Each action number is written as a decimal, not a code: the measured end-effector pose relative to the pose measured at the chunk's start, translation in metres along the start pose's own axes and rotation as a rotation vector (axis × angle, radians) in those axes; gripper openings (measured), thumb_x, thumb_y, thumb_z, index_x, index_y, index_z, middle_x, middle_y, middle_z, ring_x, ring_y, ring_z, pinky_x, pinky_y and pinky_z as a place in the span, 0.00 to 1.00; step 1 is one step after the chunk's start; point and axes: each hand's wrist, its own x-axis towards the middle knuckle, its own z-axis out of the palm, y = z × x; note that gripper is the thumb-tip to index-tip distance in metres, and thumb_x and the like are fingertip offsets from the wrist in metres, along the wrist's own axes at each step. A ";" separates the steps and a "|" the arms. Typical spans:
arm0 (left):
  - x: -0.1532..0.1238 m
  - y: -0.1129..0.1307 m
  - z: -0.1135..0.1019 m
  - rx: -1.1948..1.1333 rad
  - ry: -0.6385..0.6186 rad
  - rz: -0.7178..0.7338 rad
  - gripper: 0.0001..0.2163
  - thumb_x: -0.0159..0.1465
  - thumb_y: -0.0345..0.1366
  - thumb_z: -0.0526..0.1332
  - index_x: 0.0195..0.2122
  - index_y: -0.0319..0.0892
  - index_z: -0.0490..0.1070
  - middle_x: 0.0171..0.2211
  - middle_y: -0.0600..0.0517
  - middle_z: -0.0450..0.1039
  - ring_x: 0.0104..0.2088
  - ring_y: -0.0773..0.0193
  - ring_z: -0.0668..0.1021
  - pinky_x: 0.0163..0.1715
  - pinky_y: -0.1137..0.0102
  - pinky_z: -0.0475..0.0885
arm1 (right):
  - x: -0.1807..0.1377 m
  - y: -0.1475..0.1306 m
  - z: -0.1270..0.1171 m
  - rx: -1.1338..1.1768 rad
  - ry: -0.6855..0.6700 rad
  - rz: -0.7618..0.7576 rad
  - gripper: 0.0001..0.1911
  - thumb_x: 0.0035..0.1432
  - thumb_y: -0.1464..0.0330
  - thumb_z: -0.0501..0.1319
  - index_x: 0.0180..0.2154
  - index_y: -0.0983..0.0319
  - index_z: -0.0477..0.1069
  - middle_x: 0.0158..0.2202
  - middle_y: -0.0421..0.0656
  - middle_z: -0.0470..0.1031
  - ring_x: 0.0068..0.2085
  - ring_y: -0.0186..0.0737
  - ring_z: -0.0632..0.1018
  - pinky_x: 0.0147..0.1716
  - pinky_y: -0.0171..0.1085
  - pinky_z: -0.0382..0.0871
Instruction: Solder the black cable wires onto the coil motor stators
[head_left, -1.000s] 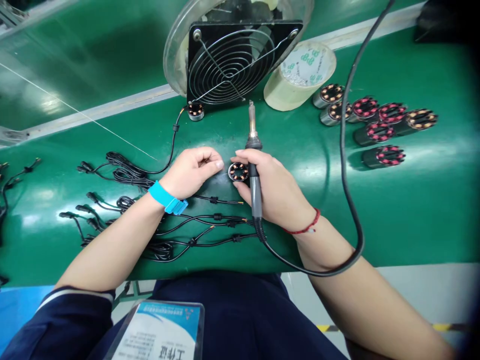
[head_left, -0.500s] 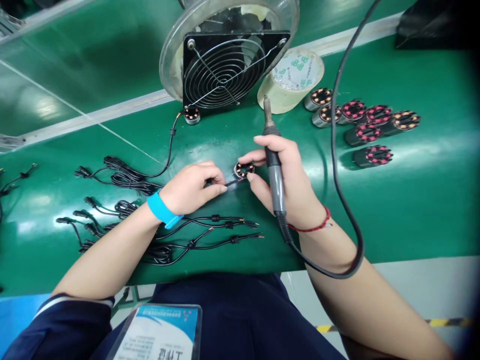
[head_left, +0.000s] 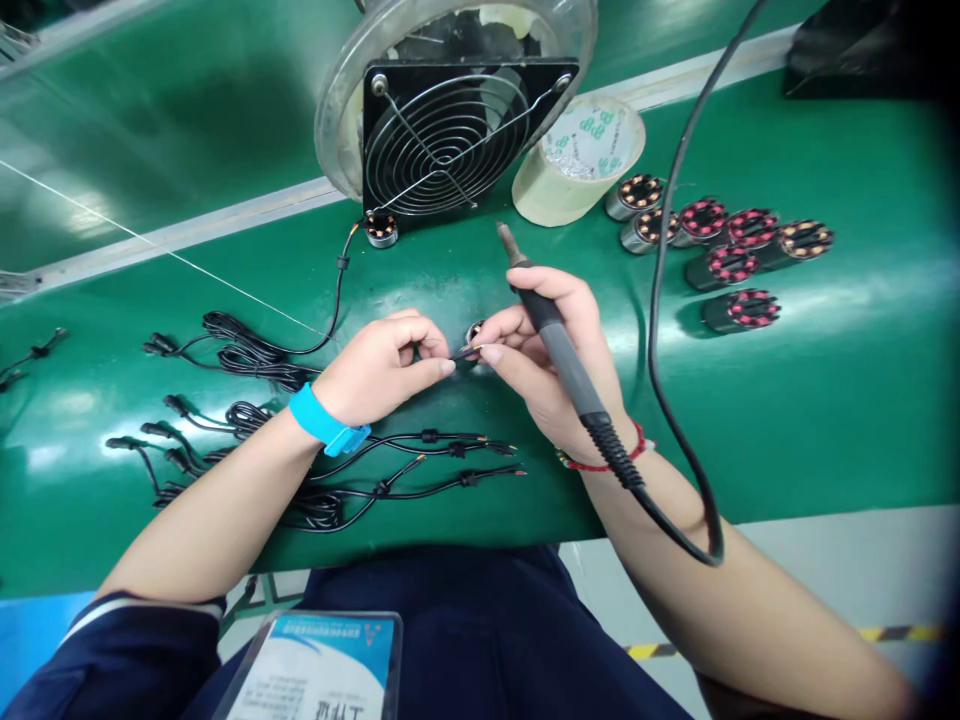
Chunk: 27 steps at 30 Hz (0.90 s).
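Observation:
My left hand (head_left: 397, 360) is closed, pinching a black cable (head_left: 466, 352) close to its end. My right hand (head_left: 566, 350) holds a soldering iron (head_left: 555, 335) between thumb and index finger base, its tip pointing up and to the left. The right thumb and fingertips meet at the thin wire ends of that cable. Just behind these fingertips stands a small motor stator (head_left: 473, 330), mostly hidden by the hand. Another stator with copper windings (head_left: 382, 232) sits below the fan, with a cable joined to it.
A fan with a wire guard (head_left: 442, 145) stands at the back beside a wide tape roll (head_left: 559, 190). Several stators (head_left: 741, 310) stand at the right. Coiled black cables (head_left: 259, 355) lie at the left. The iron's cord (head_left: 660, 300) hangs across the right side.
My right fingers have left the stator's rim and moved onto the cable's wire ends. The soldering iron has tilted, its tip swinging left. My left hand has barely moved.

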 end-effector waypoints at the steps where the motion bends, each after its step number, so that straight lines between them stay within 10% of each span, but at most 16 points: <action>1: 0.000 0.000 0.000 -0.041 -0.002 -0.022 0.04 0.57 0.33 0.63 0.30 0.38 0.72 0.27 0.56 0.65 0.23 0.74 0.63 0.25 0.75 0.61 | 0.000 0.000 0.000 0.014 -0.006 0.009 0.24 0.57 0.65 0.66 0.53 0.49 0.59 0.33 0.35 0.75 0.33 0.34 0.79 0.35 0.37 0.77; 6: -0.001 0.002 0.004 -0.301 0.031 -0.042 0.09 0.65 0.40 0.56 0.33 0.39 0.66 0.27 0.54 0.67 0.23 0.74 0.65 0.23 0.76 0.61 | 0.001 -0.001 0.003 0.118 -0.040 0.059 0.24 0.56 0.65 0.66 0.51 0.50 0.58 0.32 0.33 0.75 0.31 0.33 0.79 0.31 0.34 0.77; 20: -0.004 0.005 0.010 -0.102 0.059 -0.042 0.09 0.62 0.38 0.57 0.26 0.40 0.65 0.22 0.55 0.66 0.24 0.71 0.65 0.25 0.74 0.61 | -0.007 -0.003 0.012 0.051 0.027 -0.052 0.27 0.56 0.73 0.64 0.54 0.49 0.58 0.34 0.34 0.74 0.31 0.31 0.79 0.33 0.34 0.78; 27: -0.005 0.007 0.001 -0.267 -0.166 -0.060 0.08 0.63 0.37 0.58 0.30 0.38 0.69 0.28 0.53 0.72 0.28 0.71 0.72 0.30 0.73 0.68 | -0.007 -0.007 0.011 0.038 -0.004 -0.160 0.26 0.56 0.75 0.63 0.53 0.48 0.61 0.32 0.34 0.73 0.31 0.31 0.77 0.34 0.35 0.76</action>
